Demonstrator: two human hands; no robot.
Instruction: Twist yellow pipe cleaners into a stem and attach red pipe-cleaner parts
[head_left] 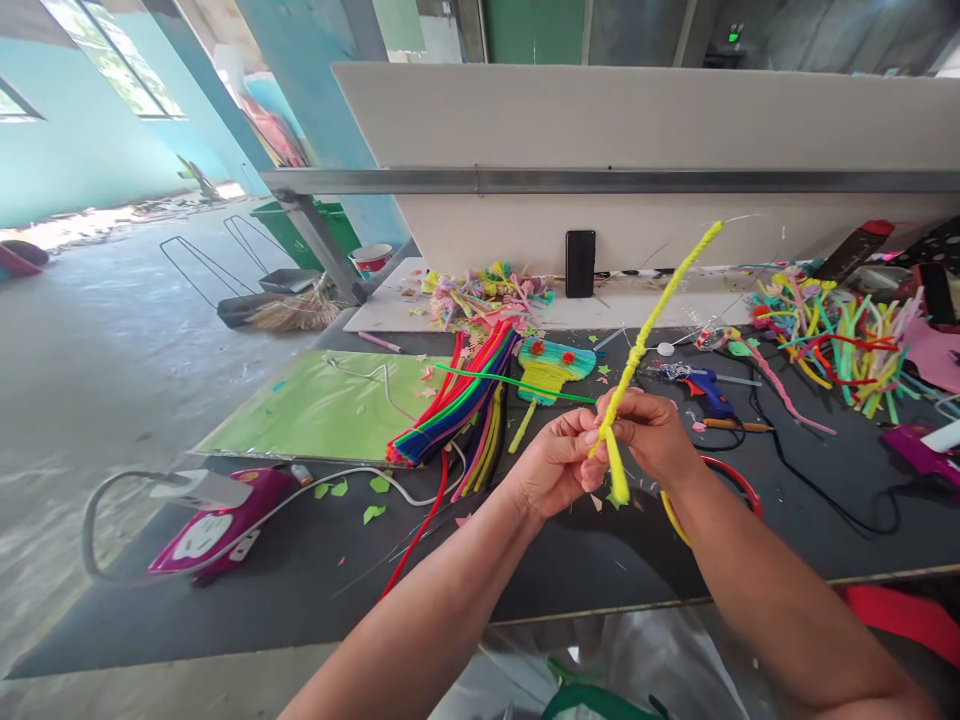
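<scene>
Both hands meet over the dark table and pinch one yellow pipe cleaner (652,325). My left hand (559,450) grips it near its lower bend, fingers closed. My right hand (651,430) holds it from the other side, thumb and fingers pressed together. The long part slants up and to the right, looking twisted along its middle, and a short end hangs below the fingers. Behind the hands lies a turquoise and yellow pipe-cleaner piece (555,372) with red spots. Left of it is a bundle of colourful pipe cleaners (457,400), with a green one sticking out toward my hands.
A blue glue gun (709,392) with a black cord lies to the right. Pipe-cleaner scraps (840,340) are heaped at the far right. A black phone (580,264) leans on the white board. At left are a green sheet (322,405) and a magenta power strip (221,525).
</scene>
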